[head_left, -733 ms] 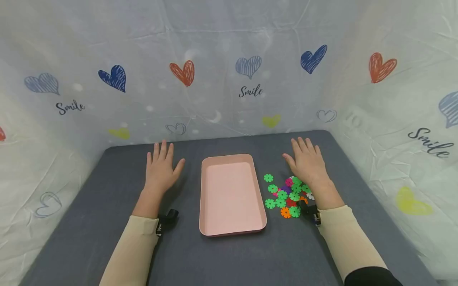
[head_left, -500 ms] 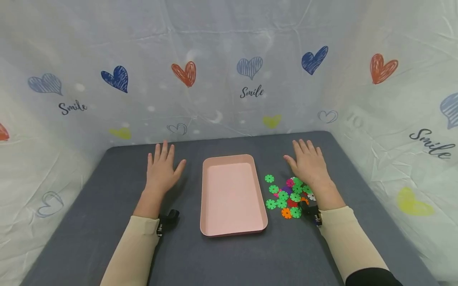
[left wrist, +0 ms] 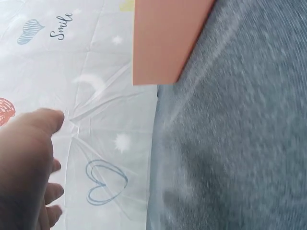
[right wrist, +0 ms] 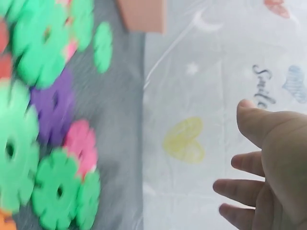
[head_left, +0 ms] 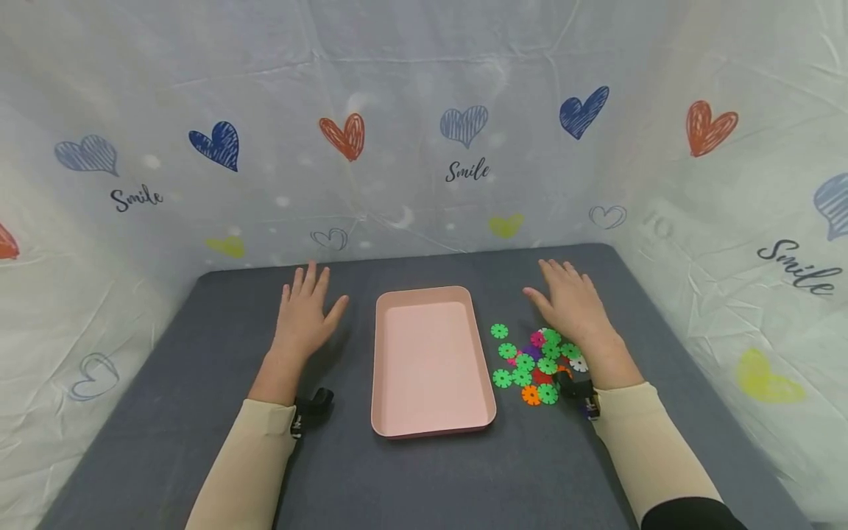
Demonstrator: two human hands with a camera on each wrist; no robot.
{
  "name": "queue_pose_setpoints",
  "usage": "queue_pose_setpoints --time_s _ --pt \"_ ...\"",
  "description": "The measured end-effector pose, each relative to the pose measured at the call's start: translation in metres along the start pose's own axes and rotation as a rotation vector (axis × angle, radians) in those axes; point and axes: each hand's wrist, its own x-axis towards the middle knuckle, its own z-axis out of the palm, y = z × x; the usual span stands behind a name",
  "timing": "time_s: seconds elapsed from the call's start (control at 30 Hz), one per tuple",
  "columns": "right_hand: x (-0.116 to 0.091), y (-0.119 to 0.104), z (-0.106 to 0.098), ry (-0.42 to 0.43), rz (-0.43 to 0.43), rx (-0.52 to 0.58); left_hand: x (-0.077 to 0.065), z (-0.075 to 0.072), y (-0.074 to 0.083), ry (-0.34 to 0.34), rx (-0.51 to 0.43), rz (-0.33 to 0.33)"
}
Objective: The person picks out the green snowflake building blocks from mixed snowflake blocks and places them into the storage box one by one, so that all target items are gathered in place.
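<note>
In the head view my left hand (head_left: 305, 313) is held out flat to the left of a pink tray (head_left: 433, 361), fingers spread and holding nothing. My right hand (head_left: 573, 305) stretches forward on the tray's other side, thumb out, also holding nothing. Beneath and beside the right wrist lie several notched plastic discs: green (head_left: 525, 362), orange (head_left: 531, 395), purple (right wrist: 53, 105) and pink (right wrist: 81, 146), along with red and white ones. Part of this pile is hidden by the right wrist and its camera. The right wrist view shows the hand raised above the discs.
A dark grey cloth covers the table (head_left: 424, 478). Behind it and along both sides hangs a white curtain (head_left: 397, 73) printed with hearts and "Smile". Each wrist wears a black camera mount (head_left: 314, 406).
My left hand has shifted slightly to the right, and the right hand has tilted a little. The tray and discs keep their places; the head view has drifted slightly.
</note>
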Motion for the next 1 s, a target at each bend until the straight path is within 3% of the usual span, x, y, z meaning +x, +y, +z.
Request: queue_pose_setpoints --time_s 0.1,0.23,0.37,0.5,0.7,1.0 --pt "0.0 -0.009 -0.002 -0.012 -0.021 0.096 0.0 0.002 0.005 -0.007 -0.101 0.047" --pt "0.0 -0.025 -0.001 -0.032 -0.04 0.189 0.0 0.009 0.01 -0.069 -0.262 0.087" --pt "-0.001 -0.037 0.011 -0.074 -0.071 0.206 -0.001 0.023 0.012 -0.152 -0.446 0.103" --pt "-0.001 -0.044 0.027 -0.146 -0.101 0.137 -0.001 0.037 0.015 -0.215 -0.592 0.114" --pt "-0.001 -0.046 0.043 -0.237 -0.104 0.019 -0.002 0.048 0.017 -0.26 -0.697 0.102" --pt "0.002 -0.039 0.048 -0.271 -0.026 0.105 -0.005 0.058 0.013 -0.254 -0.713 0.117"
